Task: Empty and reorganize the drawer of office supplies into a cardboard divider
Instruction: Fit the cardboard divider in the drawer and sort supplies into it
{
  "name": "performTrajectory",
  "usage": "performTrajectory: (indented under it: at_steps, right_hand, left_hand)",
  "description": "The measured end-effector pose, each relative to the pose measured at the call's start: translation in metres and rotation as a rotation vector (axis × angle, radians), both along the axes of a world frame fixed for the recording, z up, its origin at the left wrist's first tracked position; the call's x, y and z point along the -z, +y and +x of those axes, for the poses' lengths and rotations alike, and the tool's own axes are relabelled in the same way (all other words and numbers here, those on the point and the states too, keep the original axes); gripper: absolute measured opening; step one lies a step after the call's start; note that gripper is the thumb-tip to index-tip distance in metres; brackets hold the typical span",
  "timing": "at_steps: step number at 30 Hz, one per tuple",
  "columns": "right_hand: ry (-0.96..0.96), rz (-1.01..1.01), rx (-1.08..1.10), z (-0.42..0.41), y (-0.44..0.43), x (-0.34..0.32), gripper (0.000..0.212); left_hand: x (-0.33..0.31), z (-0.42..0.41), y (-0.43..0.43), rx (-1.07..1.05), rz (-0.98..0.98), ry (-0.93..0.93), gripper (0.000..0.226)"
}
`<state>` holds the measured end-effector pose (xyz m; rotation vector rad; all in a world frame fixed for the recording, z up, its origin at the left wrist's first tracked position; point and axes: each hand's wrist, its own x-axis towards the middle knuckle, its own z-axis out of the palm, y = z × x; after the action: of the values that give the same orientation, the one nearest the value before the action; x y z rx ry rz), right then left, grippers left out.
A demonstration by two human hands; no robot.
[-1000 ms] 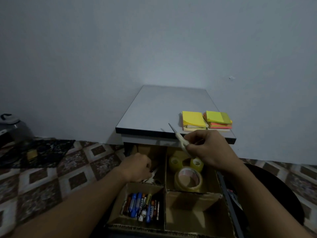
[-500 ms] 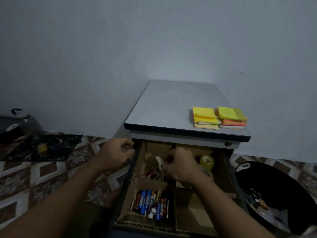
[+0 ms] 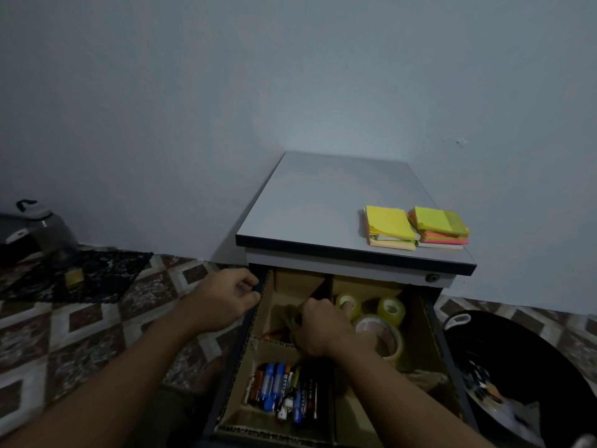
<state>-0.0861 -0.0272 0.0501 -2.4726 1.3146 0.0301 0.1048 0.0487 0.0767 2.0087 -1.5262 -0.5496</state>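
The drawer (image 3: 431,321) stands pulled out, with a cardboard divider (image 3: 326,287) inside. My right hand (image 3: 319,331) reaches into the back left compartment and grips a pale, blurred tool (image 3: 290,318). My left hand (image 3: 223,302) is curled at the drawer's left rim (image 3: 255,315), fingers and thumb on it. Markers and pens (image 3: 284,392) fill the front left compartment. Three tape rolls (image 3: 391,310) lie in the back right one. Two sticky-note stacks (image 3: 391,226) rest on the cabinet top (image 3: 323,202).
A black basin (image 3: 517,367) holding loose items sits on the floor right of the drawer. A kettle (image 3: 42,227) and a dark mat (image 3: 74,276) lie at the far left on the tiled floor. The wall stands right behind the cabinet.
My right hand brought the pale tool from above the tape rolls down into the back left compartment. My left hand left that compartment and moved out to the drawer's left rim.
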Motion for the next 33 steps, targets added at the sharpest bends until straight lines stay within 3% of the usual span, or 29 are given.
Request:
performTrajectory:
  at_steps: [3, 8, 16, 20, 24, 26, 29, 33]
  right_hand:
    - [-0.094, -0.017, -0.046, -0.01, 0.002, -0.003, 0.013]
    - [-0.44, -0.063, -0.037, -0.051, 0.005, -0.037, 0.007]
    - [-0.767, -0.457, 0.25, -0.13, -0.043, -0.114, 0.012]
    - [-0.815, -0.475, 0.492, -0.164, -0.081, -0.137, 0.015]
    - [-0.815, -0.274, 0.681, -0.185, -0.124, -0.133, 0.028]
    - [-0.806, -0.134, 0.698, -0.186, -0.138, -0.128, 0.035]
    - [-0.79, -0.021, 0.688, -0.177, -0.15, -0.123, 0.025]
    - [-0.618, -0.107, 0.67, -0.166, -0.155, -0.119, 0.029]
  left_hand:
    - [-0.009, -0.004, 0.001, -0.015, -0.034, -0.011, 0.026]
    - [-0.042, -0.031, -0.004, -0.059, -0.192, 0.027, 0.006]
    - [-0.084, -0.082, -0.054, -0.074, -0.285, 0.137, 0.014]
    - [-0.095, -0.106, -0.096, -0.083, -0.259, 0.178, 0.021]
    - [-0.099, -0.128, -0.137, -0.106, -0.126, 0.097, 0.032]
    - [-0.099, -0.138, -0.153, -0.138, -0.061, 0.062, 0.036]
    - [-0.095, -0.15, -0.168, -0.17, -0.026, 0.057, 0.033]
    - [-0.091, -0.164, -0.177, -0.128, -0.017, 0.051, 0.023]
